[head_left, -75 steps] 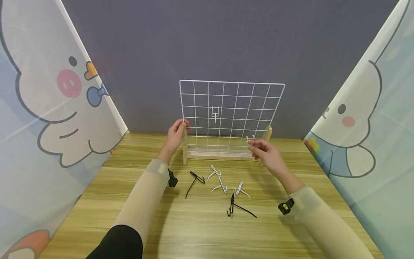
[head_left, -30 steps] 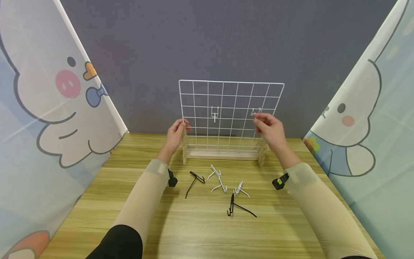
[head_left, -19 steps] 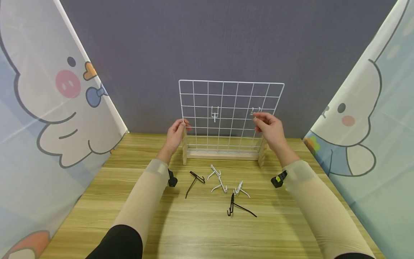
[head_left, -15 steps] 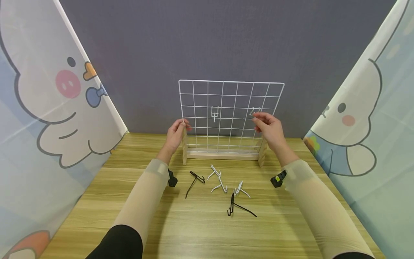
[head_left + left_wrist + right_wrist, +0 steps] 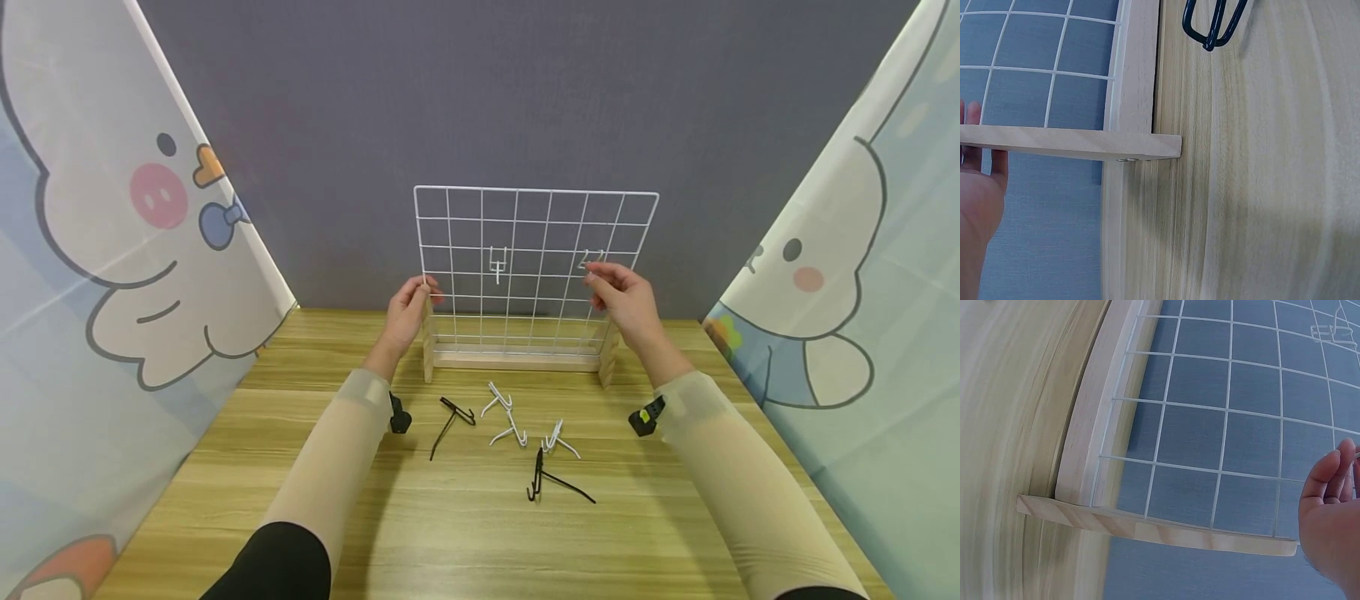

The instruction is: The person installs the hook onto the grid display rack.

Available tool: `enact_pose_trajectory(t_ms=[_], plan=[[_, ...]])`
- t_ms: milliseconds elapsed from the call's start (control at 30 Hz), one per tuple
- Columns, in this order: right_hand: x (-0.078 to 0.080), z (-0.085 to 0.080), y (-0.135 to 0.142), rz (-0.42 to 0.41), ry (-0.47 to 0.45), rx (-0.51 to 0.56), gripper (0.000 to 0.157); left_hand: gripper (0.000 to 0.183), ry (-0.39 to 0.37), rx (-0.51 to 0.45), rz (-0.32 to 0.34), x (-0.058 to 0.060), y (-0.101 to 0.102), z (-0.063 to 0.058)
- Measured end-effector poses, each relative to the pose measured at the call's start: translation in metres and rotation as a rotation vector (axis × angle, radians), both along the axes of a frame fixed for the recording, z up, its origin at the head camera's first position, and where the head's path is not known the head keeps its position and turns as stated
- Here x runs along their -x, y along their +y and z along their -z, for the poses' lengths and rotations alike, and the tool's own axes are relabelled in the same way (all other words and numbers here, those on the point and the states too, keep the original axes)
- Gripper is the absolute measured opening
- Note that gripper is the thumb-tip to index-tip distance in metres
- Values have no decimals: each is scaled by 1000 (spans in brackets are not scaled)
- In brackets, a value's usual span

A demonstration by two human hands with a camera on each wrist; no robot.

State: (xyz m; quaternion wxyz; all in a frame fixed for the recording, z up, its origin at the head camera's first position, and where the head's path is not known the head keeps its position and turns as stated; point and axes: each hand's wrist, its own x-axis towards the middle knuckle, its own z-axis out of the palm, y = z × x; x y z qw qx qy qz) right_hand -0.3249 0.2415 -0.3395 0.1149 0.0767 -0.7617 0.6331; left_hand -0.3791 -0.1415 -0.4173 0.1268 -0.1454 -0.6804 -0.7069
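A white wire grid panel (image 5: 536,191) stands upright in a wooden stand (image 5: 517,362). My left hand (image 5: 406,315) grips the top of the stand's left post, thumb in front and fingers behind, as the left wrist view (image 5: 979,200) confirms from the side. Between thumb and fingertips, my right hand (image 5: 628,302) pinches a white wire hook (image 5: 582,264) against the upper right of the grid, its two prongs around a horizontal wire. The hook's arm is mostly hidden by the fingers. Another white hook (image 5: 498,267) hangs on the grid left of centre.
Several loose hooks lie on the wood-grain table in front of the stand: a black hook (image 5: 453,412) at left, white hooks (image 5: 512,425) in the middle, a white hook (image 5: 555,435) and a black hook (image 5: 538,477) nearer. A grey wall (image 5: 337,125) rises behind.
Over 2.5 seconds my right hand has risen from the grid's lower right to its upper right with the white hook. Lately it has only shifted slightly. The left hand stays put.
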Motion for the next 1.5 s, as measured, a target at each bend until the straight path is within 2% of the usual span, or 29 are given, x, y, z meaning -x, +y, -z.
enact_pose_trajectory(t_ms=[200,500,867,1100,1367,1500], plan=[[-2,1,1,-7,-1,0,29,37,-5,5,-4,-1,0,0],[-4,2,2,-11,9,11,46,39,-1,-3,9,-3,0,-1],[-5,5,3,-20,20,55,47,39,3,-14,22,-2,0,0],[-7,4,4,-11,11,47,42,40,6,7,3,-2,0,0],[-9,4,5,-15,12,46,50,39,-5,13,1,-3,0,-1],[-11,4,5,-7,11,42,45,39,-2,17,-2,-2,0,-1]])
